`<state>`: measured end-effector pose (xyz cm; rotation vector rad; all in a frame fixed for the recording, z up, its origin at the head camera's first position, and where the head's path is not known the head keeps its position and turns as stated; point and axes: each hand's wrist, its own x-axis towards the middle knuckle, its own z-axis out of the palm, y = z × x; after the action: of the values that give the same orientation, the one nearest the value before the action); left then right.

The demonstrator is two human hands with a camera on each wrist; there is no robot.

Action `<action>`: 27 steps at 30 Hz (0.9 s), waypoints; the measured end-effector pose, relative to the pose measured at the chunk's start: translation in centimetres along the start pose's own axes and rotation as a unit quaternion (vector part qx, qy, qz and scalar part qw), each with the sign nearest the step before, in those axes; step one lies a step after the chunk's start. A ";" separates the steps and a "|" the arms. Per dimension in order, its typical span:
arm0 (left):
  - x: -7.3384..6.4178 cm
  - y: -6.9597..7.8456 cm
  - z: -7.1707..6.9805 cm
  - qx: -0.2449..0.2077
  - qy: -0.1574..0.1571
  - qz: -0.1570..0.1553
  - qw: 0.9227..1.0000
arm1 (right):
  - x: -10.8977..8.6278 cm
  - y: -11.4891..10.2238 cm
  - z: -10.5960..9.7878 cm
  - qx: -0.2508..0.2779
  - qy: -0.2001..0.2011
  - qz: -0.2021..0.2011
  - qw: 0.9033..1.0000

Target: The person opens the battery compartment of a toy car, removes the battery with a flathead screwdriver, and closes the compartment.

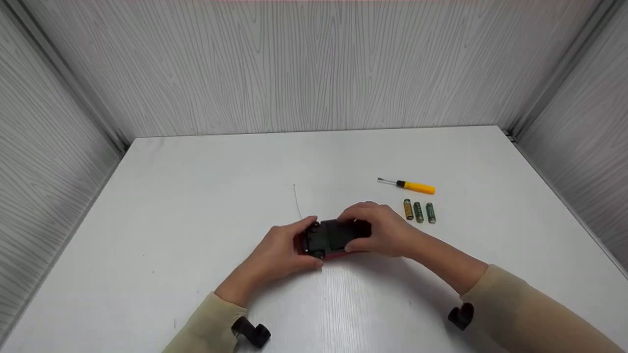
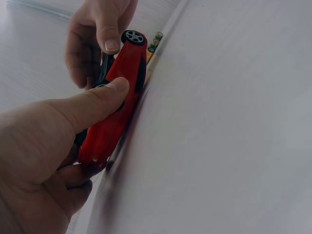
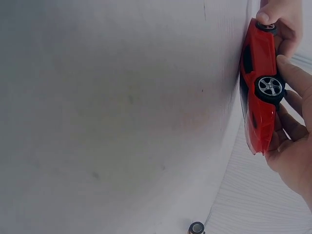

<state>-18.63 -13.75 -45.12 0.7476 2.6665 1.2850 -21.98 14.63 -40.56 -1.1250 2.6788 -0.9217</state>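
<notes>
A red toy car (image 1: 336, 254) lies upside down on the white table, its dark underside (image 1: 319, 240) facing up. My left hand (image 1: 282, 247) grips one end, the thumb along the red side and the fingers around the other side. Over the other end is my right hand (image 1: 385, 230), its thumb and fingers curled at the black underside. In the left wrist view the right hand (image 2: 100, 29) is beside a silver-spoked wheel (image 2: 133, 37). The right wrist view shows the red body (image 3: 261, 53) side-on. My right fingers partly hide the underside.
Beyond the right hand lie a yellow-handled screwdriver (image 1: 417, 188) and three small batteries (image 1: 418, 212), one gold and black, two green. A thin pale wire (image 1: 297, 201) extends from the car toward the back. Grey wood-grain panels (image 1: 314, 68) stand around the table.
</notes>
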 end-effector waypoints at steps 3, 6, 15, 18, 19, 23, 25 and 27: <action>0.0 0.0 0.0 0.001 -0.001 -0.003 1.000 | 0.1 -0.1 -0.1 -0.003 0.000 -0.002 1.000; 0.0 0.1 0.0 0.006 -0.002 -0.004 1.000 | 0.1 -0.1 0.0 -0.005 -0.002 0.001 1.000; 0.1 0.0 0.0 0.010 -0.006 -0.010 1.000 | -0.2 0.2 0.2 -0.002 0.005 0.007 1.000; 0.1 0.1 0.0 0.004 -0.004 -0.009 1.000 | -0.4 0.4 -0.1 -0.003 0.011 -0.001 1.000; 0.1 0.1 0.0 0.003 -0.005 -0.010 1.000 | -0.5 0.5 -0.2 -0.002 0.013 0.000 1.000; 0.1 0.2 0.0 -0.001 -0.005 -0.015 1.000 | -0.9 1.2 -0.4 0.008 0.018 0.016 1.000; 0.1 0.2 0.0 -0.001 -0.007 -0.021 1.000 | -1.0 1.5 -0.4 0.015 0.016 0.023 0.999; 0.0 0.2 0.0 0.003 -0.005 -0.015 1.000 | -1.2 1.8 -0.4 0.020 0.015 0.029 0.999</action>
<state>-18.60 -13.64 -44.96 0.7103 2.6651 1.2642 -22.36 16.60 -41.38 -1.0275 2.6875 -0.9854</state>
